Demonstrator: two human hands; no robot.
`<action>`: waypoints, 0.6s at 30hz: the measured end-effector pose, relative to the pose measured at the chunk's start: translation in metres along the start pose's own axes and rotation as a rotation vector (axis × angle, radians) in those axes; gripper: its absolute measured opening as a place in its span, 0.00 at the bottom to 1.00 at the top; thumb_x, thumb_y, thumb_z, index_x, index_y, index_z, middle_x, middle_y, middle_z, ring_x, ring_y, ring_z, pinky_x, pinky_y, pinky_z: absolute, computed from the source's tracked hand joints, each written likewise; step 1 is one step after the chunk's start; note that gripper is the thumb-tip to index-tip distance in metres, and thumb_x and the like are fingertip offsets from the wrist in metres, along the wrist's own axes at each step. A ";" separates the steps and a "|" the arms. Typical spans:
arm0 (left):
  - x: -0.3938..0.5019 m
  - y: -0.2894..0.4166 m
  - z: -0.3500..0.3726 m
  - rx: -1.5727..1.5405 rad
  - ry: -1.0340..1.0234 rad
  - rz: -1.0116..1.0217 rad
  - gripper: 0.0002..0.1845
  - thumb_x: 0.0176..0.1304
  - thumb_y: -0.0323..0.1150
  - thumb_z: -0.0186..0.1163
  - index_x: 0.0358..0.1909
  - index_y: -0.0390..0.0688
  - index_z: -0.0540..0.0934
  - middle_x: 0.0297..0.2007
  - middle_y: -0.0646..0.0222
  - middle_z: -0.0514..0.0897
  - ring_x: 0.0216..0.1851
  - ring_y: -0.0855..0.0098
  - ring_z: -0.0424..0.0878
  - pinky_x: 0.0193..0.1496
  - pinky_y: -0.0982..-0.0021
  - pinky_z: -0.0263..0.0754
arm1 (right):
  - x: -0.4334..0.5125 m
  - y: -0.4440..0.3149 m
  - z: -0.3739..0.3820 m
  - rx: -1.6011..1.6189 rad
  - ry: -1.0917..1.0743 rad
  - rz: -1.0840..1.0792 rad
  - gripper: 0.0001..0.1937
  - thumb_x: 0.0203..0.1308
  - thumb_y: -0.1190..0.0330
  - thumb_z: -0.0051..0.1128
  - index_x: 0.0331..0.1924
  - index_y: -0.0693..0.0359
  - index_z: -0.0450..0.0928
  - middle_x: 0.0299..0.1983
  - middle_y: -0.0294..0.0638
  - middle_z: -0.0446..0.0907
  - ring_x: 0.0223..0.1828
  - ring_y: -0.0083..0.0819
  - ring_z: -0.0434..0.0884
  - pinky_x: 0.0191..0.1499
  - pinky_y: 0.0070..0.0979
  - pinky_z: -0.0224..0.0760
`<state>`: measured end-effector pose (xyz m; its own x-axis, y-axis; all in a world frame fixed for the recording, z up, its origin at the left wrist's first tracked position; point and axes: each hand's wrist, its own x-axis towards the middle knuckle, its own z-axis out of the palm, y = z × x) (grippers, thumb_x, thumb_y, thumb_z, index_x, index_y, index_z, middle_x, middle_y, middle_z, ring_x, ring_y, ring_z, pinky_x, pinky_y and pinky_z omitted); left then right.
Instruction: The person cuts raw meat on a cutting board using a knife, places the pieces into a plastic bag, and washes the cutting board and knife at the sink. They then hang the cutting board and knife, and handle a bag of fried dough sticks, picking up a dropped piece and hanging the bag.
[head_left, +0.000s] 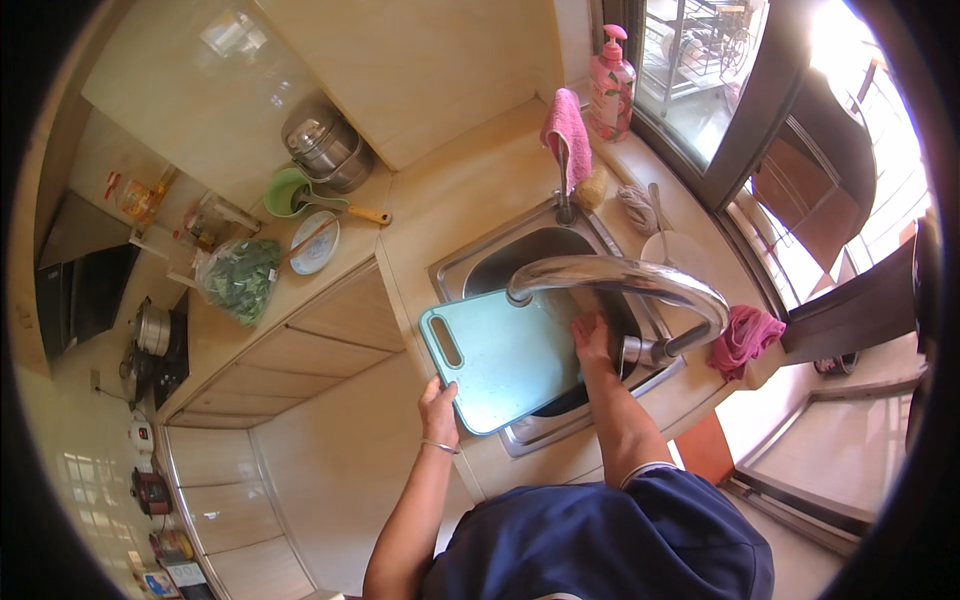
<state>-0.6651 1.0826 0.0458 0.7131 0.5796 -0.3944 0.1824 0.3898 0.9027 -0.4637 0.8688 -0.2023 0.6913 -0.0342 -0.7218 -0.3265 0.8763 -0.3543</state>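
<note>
A light-blue plastic cutting board, with a slot handle at its left end, is held tilted over the stainless steel sink. My left hand grips its near left edge, thumb on top. Beside the board's right end, inside the sink, is my right hand; whether it touches the board is unclear. The chrome gooseneck faucet arches over the board, its spout close above the surface. Part of the basin lies hidden under the board.
Pink cloths, a pink pump bottle and a scrubber sit around the sink. Along the left counter stand a bag of leafy greens, a bowl, a green container and a steel pot.
</note>
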 end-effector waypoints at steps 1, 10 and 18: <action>-0.001 0.005 0.002 0.022 0.046 0.025 0.17 0.61 0.22 0.55 0.53 0.32 0.74 0.46 0.67 0.80 0.48 0.74 0.75 0.52 0.73 0.70 | 0.007 0.001 -0.006 0.054 -0.034 -0.016 0.13 0.68 0.57 0.45 0.35 0.56 0.74 0.32 0.39 0.77 0.37 0.37 0.78 0.45 0.35 0.74; 0.013 0.048 0.049 -0.192 -0.046 -0.037 0.24 0.68 0.38 0.54 0.59 0.32 0.67 0.58 0.59 0.72 0.59 0.65 0.71 0.63 0.67 0.65 | -0.037 0.005 0.043 0.321 -0.538 0.308 0.15 0.61 0.58 0.56 0.47 0.56 0.76 0.47 0.40 0.79 0.50 0.36 0.77 0.52 0.38 0.74; 0.112 -0.007 0.105 -0.629 -0.930 -0.218 0.29 0.71 0.50 0.32 0.62 0.41 0.65 0.65 0.60 0.65 0.67 0.64 0.61 0.70 0.57 0.52 | -0.255 -0.014 0.161 -1.053 -1.070 -0.548 0.22 0.69 0.54 0.39 0.53 0.62 0.76 0.56 0.47 0.75 0.62 0.40 0.68 0.66 0.37 0.52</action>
<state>-0.5152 1.0695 0.0132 0.9803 -0.1967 -0.0151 0.1796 0.8581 0.4810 -0.5314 0.9425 0.0831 0.8344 0.5156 0.1948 0.1362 0.1495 -0.9793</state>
